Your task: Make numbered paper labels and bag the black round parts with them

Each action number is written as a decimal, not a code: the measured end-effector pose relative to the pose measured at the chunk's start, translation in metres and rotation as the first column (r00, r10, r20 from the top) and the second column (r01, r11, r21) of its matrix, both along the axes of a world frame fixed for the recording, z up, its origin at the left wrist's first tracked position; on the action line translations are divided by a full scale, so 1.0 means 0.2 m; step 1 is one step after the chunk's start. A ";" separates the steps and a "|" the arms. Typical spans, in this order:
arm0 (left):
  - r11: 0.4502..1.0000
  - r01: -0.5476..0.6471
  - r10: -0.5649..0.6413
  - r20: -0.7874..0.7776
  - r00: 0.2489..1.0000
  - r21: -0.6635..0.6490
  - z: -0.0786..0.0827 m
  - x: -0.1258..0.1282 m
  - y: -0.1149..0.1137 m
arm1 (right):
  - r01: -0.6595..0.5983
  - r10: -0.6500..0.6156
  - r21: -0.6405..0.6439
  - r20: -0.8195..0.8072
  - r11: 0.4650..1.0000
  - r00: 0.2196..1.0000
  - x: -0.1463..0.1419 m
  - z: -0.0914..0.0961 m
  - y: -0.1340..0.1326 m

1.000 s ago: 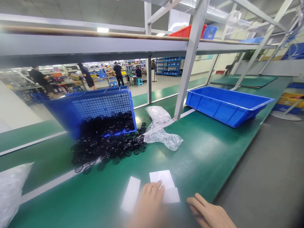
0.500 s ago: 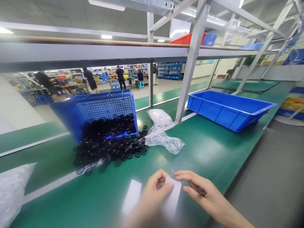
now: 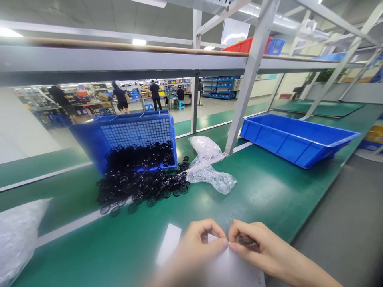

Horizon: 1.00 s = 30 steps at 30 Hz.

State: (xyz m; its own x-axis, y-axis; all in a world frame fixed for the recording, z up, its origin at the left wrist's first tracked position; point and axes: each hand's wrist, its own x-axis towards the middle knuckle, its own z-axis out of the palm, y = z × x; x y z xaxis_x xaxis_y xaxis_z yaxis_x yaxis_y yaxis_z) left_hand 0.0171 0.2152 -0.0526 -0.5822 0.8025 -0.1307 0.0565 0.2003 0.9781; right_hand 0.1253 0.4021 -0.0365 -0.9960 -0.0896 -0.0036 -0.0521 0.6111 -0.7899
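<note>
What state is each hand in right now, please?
Left hand: closed, pinching the white sheet.
Right hand: closed, pinching the sheet's edge, something dark tucked inside.

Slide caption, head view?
Left hand and right hand pinch a white sheet; black rings spill from a tipped blue crate.

Left grip (image 3: 203,244) pinching, right grip (image 3: 257,243) curled just beside, right forearm (image 3: 302,266) slanted

Bright indoors, ceiling light (image 3: 139,42) glowing at 11 o'clock
White wall (image 3: 24,129) at 9 o'clock, blue shelves (image 3: 220,89) at 1 o'clock, grey floor (image 3: 329,223) at 4 o'clock.
</note>
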 end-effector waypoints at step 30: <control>0.974 -0.190 0.204 -0.123 0.971 0.120 -0.10 0.08 0.03 | 0.094 -0.112 0.101 0.187 0.990 0.976 0.12 0.04 0.11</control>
State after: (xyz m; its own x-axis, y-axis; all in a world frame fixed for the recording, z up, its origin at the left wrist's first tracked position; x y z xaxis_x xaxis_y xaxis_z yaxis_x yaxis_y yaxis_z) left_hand 0.0331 0.2210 -0.0728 -0.7365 0.6753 0.0392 0.1582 0.1157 0.9806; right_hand 0.1493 0.4251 -0.0276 -0.9798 0.0228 -0.1986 0.1616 0.6748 -0.7201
